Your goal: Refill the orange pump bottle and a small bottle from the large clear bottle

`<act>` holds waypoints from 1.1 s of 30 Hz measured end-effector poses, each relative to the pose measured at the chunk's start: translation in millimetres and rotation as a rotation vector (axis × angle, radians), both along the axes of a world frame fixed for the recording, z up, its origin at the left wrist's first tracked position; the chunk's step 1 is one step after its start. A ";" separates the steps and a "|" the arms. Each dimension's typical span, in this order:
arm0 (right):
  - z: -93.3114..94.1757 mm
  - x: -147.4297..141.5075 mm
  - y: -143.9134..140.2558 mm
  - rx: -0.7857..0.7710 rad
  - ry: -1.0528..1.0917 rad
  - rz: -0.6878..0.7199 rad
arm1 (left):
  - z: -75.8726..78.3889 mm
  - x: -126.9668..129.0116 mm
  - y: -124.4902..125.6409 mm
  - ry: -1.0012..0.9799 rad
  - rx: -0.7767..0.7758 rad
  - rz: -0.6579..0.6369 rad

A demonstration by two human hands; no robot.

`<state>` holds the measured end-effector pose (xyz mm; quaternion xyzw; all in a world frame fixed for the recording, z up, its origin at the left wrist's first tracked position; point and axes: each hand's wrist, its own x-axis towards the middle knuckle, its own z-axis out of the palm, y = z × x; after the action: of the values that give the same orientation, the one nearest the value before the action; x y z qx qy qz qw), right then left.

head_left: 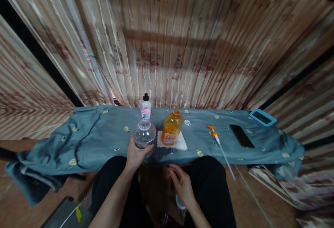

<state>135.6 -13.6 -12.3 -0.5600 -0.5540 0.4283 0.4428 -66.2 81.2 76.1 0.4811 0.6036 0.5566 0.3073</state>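
Jar sits gripped in my left hand at the table edge, orange bottle already uncapped beside it, pump lying apart, right hand loose and empty.

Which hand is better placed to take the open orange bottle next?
Right, probably. The left hand already holds the clear round plastic bottle; the right hand hangs free below the table edge, nearer the orange plastic bottle on its white napkin.

No text can be read; the orange bottle carries a red-and-white label, the small bottle a pink one, both too blurred to make out.
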 end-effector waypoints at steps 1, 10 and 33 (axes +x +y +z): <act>-0.3 0.2 0.1 0.001 0.000 -0.001 | 0.2 -0.1 0.0 0.005 -0.003 0.002; 0.8 6.2 4.2 0.036 -0.005 -0.036 | -0.9 1.4 10.5 0.026 0.011 0.032; 25.4 -25.6 30.7 -0.183 0.747 0.036 | 25.3 23.6 -32.5 -0.059 -0.093 -0.236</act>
<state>109.9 17.1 13.0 -0.3928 -0.3238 0.6581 0.5548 -42.5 48.8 101.4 0.5177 0.5585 0.5018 0.4102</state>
